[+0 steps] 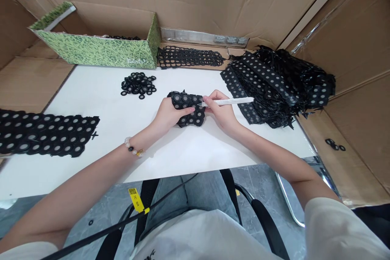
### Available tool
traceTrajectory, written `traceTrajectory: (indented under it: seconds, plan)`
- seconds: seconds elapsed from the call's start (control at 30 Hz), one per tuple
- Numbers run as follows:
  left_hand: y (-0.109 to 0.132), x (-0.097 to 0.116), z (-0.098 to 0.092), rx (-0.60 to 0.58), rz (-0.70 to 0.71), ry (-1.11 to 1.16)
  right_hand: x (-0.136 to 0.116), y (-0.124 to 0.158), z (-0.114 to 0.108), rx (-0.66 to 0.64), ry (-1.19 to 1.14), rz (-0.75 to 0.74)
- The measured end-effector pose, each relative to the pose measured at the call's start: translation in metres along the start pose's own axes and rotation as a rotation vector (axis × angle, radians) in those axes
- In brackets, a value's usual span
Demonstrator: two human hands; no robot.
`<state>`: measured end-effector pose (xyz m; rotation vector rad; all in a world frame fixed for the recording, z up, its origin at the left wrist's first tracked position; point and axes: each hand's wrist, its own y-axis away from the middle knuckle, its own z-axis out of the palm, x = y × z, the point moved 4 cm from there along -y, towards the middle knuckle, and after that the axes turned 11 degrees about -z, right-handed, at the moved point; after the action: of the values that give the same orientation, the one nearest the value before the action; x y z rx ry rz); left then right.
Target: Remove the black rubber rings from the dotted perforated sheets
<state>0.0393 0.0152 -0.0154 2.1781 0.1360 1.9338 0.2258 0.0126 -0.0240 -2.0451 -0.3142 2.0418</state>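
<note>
My left hand (174, 111) grips a short black rubber sheet (196, 120) by its left side, the thumb lying across its face. Rows of round rings with grey centres cover the sheet. In my right hand (221, 109) is a white pen-like tool (236, 101), held like a pencil, its thin tip at the sheet's right part. Some right fingers are behind the sheet's right edge, partly hidden. Beyond the sheet, to the left, lies a small pile of loose black rings (138, 84).
A green patterned box (100, 48) with black pieces inside stands at the back left. Beside it lies a punched-out black mesh sheet (190, 57). Stacked black sheets (274, 85) fill the right. Another ringed sheet (45, 134) lies left. Cardboard walls (207, 0) enclose the white table (183, 154).
</note>
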Motion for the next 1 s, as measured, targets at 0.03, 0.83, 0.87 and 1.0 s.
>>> traceTrajectory:
  seconds: [0.03,0.83,0.87,1.0]
  plan:
    - [0.000,0.000,0.000,0.002,-0.005,0.010,-0.001,0.000,0.000,-0.008,0.016,-0.011]
    - [0.004,-0.008,0.010,-0.053,-0.027,0.156,-0.011,0.008,0.008,-0.070,0.356,-0.222]
    - [0.005,-0.007,0.011,-0.060,-0.024,0.147,-0.010,0.007,0.008,-0.072,0.353,-0.218]
    - [0.006,-0.003,0.010,-0.028,0.005,0.089,-0.011,0.005,0.006,-0.043,0.326,-0.220]
